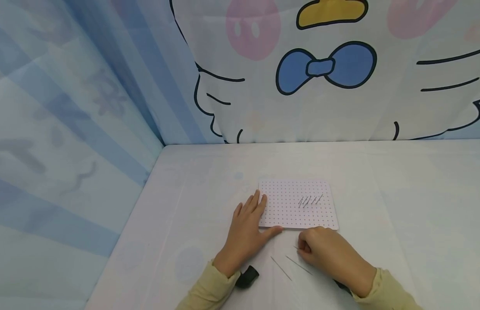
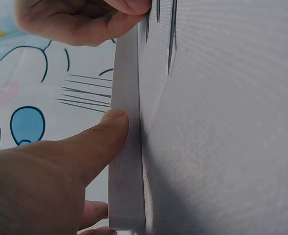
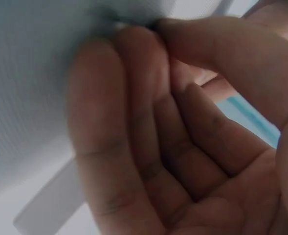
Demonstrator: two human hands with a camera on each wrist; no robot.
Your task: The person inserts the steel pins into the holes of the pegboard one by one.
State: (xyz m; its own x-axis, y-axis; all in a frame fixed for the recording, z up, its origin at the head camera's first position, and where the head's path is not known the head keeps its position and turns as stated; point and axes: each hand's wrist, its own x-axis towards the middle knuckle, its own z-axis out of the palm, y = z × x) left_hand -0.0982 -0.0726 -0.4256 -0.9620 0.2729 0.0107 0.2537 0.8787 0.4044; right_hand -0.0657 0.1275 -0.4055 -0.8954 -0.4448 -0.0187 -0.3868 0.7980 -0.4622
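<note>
Board: a pale, faintly pink slab (image 1: 280, 209) with rounded corners, a noticeably thick side and small dark dots in regular rows across its top; it lies flat on the white surface (image 1: 410, 258), at 12 o'clock from the gap between the hands.
Standing pins: thin, dark grey and straight, rising from the board's top (image 1: 310, 201) at 3 o'clock of its middle; about six, though they overlap too much for a sure count.
Loose pins: two lie wholly in sight, the left one (image 1: 281, 268) and the middle one (image 1: 299, 265), slanting apart at about 6 o'clock from the board.
Third pin: one slim end (image 1: 295, 247) shows at the right fingertips; the rest is hidden.
Left hand: (image 1: 245, 230) at the board's 8 o'clock, fingers extended along the left edge, thumb pressed to the near side.
Right hand: (image 1: 327, 252) at 5 o'clock, fingers curled, thumb and fingertips pinching the third pin low over the surface.
Hands: two, apart from each other.
Sleeves: two, yellowish (image 1: 210, 286).
Backdrop: printed cloth (image 1: 325, 112) at 12 o'clock, one blue bow on it.
</note>
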